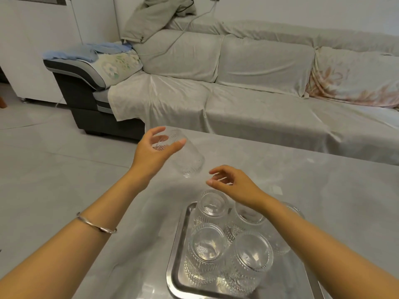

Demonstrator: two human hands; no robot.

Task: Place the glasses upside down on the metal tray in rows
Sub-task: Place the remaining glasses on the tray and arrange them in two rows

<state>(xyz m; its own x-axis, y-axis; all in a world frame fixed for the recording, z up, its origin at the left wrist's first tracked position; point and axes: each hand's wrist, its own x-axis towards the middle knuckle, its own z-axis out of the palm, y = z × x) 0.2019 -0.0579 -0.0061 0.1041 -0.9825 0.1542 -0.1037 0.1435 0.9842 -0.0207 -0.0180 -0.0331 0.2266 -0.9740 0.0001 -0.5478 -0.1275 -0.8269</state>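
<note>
Left hand: the left hand (155,147) is raised above the far left part of the grey table (336,190), palm turned inward, fingers and thumb curled loosely around a clear glass tumbler (185,156). The fingers look slack, and whether they truly grip the glass or only cup it cannot be told.
Held tumbler: it is tilted, its thick base toward the left palm and its ribbed rim slanting down and away toward the right hand. It appears to be off the table surface.
Bracelet: a thin silver bangle (97,225) circles the left forearm, well behind the hand.
Right hand: the right hand (232,183) hovers with fingers relaxed and parted, holding nothing. It sits just beyond the nearest tumblers, near the tilted tumbler's lower end but apart from it.
Metal tray: a shiny steel tray (177,244) lies under and behind the right wrist, close to the body.
Glasses on tray: ribbed tumblers (208,244) stand upside down in rows, bases up, touching or nearly so. Four are plain to see; the right forearm covers at least one more.
Sofa: a cloth-draped sofa (259,87) stretches far beyond both hands.
</note>
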